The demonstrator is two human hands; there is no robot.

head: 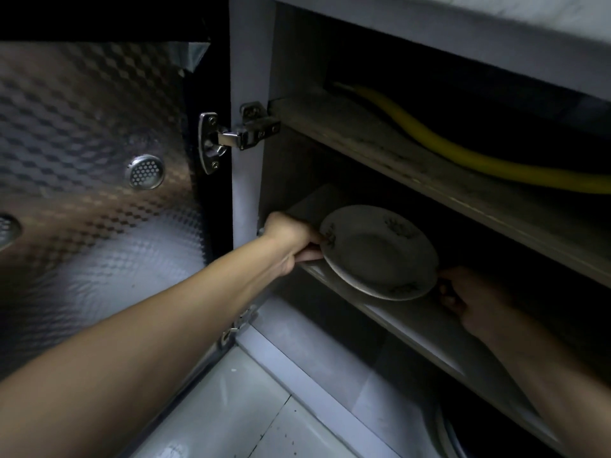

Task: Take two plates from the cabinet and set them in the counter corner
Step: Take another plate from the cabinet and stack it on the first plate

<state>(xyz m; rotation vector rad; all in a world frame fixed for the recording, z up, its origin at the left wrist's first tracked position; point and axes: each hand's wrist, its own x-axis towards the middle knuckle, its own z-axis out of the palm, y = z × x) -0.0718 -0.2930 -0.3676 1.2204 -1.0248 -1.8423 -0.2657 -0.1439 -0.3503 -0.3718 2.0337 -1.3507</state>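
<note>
Now: left hand (291,234) pinching left rim of plate (380,251), thumb on top, fingers beneath. Right hand (466,297) curled at right rim, dim, grip hard to confirm. Plate between both hands on middle shelf (413,328) of cabinet (251,77), overhanging front edge. Yellow hose (463,153) above hands.

Inside the cabinet (251,180), the plate (380,252) is set on the middle shelf (413,328), flanked by the left hand (291,238) at its left rim and the right hand (469,299) at its right, below the upper shelf (396,153) on which a hose (463,153) is laid, with the open door (92,160) at the left.
</note>
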